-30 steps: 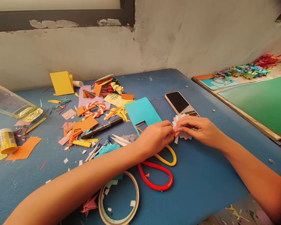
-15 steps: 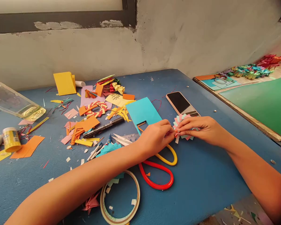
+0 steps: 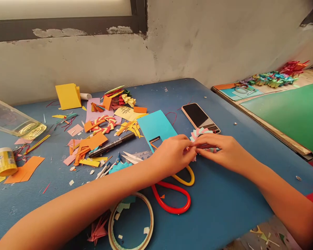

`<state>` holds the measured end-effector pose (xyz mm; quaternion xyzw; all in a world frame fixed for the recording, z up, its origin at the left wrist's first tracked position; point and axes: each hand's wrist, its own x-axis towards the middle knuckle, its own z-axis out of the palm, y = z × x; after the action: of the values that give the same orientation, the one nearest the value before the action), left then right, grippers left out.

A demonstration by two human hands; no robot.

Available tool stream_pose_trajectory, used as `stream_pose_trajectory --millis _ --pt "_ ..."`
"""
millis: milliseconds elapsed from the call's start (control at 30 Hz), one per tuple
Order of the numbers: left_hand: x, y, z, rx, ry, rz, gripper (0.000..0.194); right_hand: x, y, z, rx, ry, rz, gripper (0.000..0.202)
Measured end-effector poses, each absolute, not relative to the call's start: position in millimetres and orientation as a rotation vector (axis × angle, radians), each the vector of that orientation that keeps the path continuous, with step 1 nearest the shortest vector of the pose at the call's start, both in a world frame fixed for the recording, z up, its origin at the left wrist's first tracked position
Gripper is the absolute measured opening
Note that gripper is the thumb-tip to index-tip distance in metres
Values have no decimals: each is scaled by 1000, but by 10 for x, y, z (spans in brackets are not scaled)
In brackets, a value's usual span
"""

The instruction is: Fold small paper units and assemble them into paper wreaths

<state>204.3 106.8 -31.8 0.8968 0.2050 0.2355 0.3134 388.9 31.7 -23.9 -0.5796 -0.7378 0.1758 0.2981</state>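
Note:
A pink and pale-green folded-paper ring [image 3: 199, 132] shows behind my fingers, much of it hidden by them. My right hand [image 3: 220, 148] comes from the right and pinches the ring's near side between thumb and fingers. Close against it, my left hand [image 3: 175, 154] has its fingertips pressed together at the ring's left edge; what exactly lies between them is hidden. Under my left wrist lie scissors with red and yellow handles [image 3: 173, 210]. A turquoise paper sheet [image 3: 159, 125] with a cut-out rests just beyond my left hand, and a phone [image 3: 198, 116] lies behind the ring.
A tape roll [image 3: 151, 222] lies near the front edge. Left of the sheet are a black marker [image 3: 112, 145], orange paper pieces [image 3: 97, 140] and a red-yellow paper ring [image 3: 108, 123]. A yellow jar [image 3: 6, 162] and a tilted clear container [image 3: 31, 128] stand far left. A green board [image 3: 284, 111] is at right.
My fingers have drawn closer together over the ring, and my right hand now covers more of it. The whole view has shifted slightly, moving the table's things a little left and down.

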Motion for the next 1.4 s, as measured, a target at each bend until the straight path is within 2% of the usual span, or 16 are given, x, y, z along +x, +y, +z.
stream_pose_trajectory --millis 300,533,1167,1400 --pt "2134 1305 -173 2256 643 325 18 3872 303 -321 -1560 -1762 654 13" --pt "2224 1391 -146 1992 727 147 13 3791 300 -320 -1542 -1679 638 12" --pt "2186 1315 -292 2053 598 545 18 3785 305 -355 -1523 -1690 329 15" --pt "2152 1325 -347 1975 569 555 22 3834 323 -398 -1410 -1884 210 20"
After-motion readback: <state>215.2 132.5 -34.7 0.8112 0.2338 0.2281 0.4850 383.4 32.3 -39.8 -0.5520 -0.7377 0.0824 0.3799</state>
